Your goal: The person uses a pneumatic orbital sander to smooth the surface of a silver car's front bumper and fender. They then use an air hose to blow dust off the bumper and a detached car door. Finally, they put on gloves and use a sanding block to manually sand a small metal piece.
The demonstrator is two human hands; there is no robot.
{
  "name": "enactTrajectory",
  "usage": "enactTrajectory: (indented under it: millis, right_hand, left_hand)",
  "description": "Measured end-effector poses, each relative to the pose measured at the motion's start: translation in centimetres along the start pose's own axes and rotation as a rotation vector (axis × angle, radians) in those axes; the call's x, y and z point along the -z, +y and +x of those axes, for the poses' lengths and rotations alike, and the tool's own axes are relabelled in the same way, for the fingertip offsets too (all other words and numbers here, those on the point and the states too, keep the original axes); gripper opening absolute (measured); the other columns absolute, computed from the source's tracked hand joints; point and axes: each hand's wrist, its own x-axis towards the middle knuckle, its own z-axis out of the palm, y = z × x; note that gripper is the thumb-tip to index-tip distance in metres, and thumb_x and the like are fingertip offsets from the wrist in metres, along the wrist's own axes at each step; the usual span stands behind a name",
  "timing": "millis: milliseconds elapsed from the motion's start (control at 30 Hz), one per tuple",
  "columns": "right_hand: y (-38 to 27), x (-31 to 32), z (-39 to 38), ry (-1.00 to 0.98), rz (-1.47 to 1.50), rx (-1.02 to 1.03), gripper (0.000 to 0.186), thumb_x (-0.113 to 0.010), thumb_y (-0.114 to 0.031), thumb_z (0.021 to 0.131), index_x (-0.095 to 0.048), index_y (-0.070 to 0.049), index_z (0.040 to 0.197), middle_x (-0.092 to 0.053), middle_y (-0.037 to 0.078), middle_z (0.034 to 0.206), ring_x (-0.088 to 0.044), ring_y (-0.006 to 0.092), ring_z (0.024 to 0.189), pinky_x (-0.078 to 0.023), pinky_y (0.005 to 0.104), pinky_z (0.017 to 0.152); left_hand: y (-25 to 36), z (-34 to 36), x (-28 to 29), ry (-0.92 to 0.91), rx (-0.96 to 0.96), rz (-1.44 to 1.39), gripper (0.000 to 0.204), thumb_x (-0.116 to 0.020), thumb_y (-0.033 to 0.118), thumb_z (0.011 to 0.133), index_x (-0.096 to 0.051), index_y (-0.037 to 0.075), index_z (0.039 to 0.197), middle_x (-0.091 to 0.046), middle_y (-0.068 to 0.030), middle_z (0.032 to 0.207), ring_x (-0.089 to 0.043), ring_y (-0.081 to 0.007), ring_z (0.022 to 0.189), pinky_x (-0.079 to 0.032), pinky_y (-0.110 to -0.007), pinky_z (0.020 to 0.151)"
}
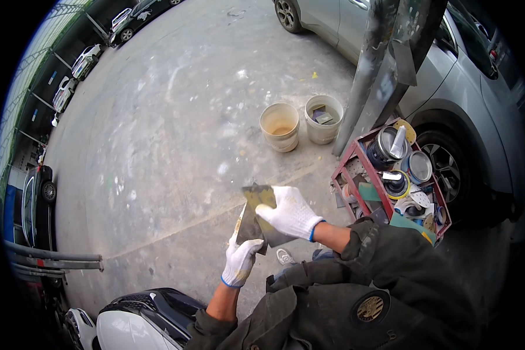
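My left hand (241, 261), in a white work glove with a blue cuff, grips a dark flat putty spreader (251, 228). Pale yellowish filler shows along its left edge. My right hand (293, 213), gloved the same way, is closed on a second flat spreader (258, 196), grey with olive-yellow smears. The two blades overlap in front of me, the right one over the left. Whether they press together I cannot tell. Part of each blade is hidden behind the gloves.
Two white buckets (280, 129) stand on the concrete floor ahead, the right bucket (324, 133) holding flat pieces. A red tool cart (364, 201) full of cans and sanding discs is to my right, beside a metal post (367, 76) and a silver car (484, 111). Metal rails (58, 261) jut in at left.
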Motion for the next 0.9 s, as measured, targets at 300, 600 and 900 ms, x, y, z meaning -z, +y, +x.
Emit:
enactTrajectory:
  millis: [300, 600, 900]
  right_hand:
    - [0.3, -0.6, -0.1, 0.026, 0.118, -0.066, 0.032, -0.065, -0.026, 0.079, -0.067, 0.002, 0.094, -0.068, 0.024, 0.087, -0.066, 0.0415, 0.084, -0.052, 0.0435, 0.074]
    - [0.4, -2.4, -1.6, 0.006, 0.07, 0.129, 0.035, -0.068, -0.027, 0.079, -0.068, 0.005, 0.094, -0.069, 0.023, 0.086, -0.068, 0.0384, 0.077, -0.054, 0.0386, 0.072]
    - [0.5, -1.1, -0.9, -0.297, 0.218, 0.042, 0.04, -0.071, -0.031, 0.08, -0.068, 0.005, 0.096, -0.069, 0.025, 0.09, -0.069, 0.0323, 0.086, -0.051, 0.041, 0.078]
  left_hand:
    - [0.1, 0.2, 1.0, -0.02, 0.007, -0.027, 0.053, -0.052, -0.008, 0.078, -0.05, -0.004, 0.131, -0.064, -0.0085, 0.098, -0.061, -0.0144, 0.077, -0.05, -0.026, 0.069]
    - [-0.1, 0.9, 0.8, 0.059, 0.047, -0.103, 0.056, -0.051, -0.008, 0.075, -0.05, -0.006, 0.131, -0.065, -0.0141, 0.102, -0.064, -0.0252, 0.084, -0.053, -0.036, 0.07]
    - [1.9, 0.8, -1.5, 0.005, 0.096, -0.161, 0.054, -0.056, -0.006, 0.074, -0.054, -0.005, 0.128, -0.066, -0.0085, 0.103, -0.064, -0.0144, 0.086, -0.051, -0.025, 0.075]
